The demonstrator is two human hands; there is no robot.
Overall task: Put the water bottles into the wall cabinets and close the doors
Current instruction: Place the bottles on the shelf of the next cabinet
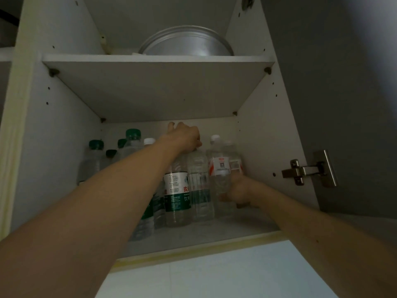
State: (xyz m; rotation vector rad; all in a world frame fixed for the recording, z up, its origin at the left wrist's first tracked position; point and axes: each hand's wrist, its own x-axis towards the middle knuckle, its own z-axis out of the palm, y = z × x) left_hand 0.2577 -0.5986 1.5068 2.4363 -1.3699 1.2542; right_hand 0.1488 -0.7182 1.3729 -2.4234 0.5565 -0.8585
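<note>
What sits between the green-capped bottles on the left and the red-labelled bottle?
In the head view, the left hand grips the top of a clear bottle beside a green-labelled bottle.

Dim, soft, slightly blurred picture; wide-angle bending at edges, brightest along the bottom.

I'm looking into a home kitchen: white wall cabinet (pixel 260 147), metal pans (pixel 187 43) on the upper shelf (pixel 154 82), pale tiles (pixel 214 274) below.

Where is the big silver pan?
In the head view, the silver pan sits on the upper shelf of the open cabinet, above the water bottles.
</note>
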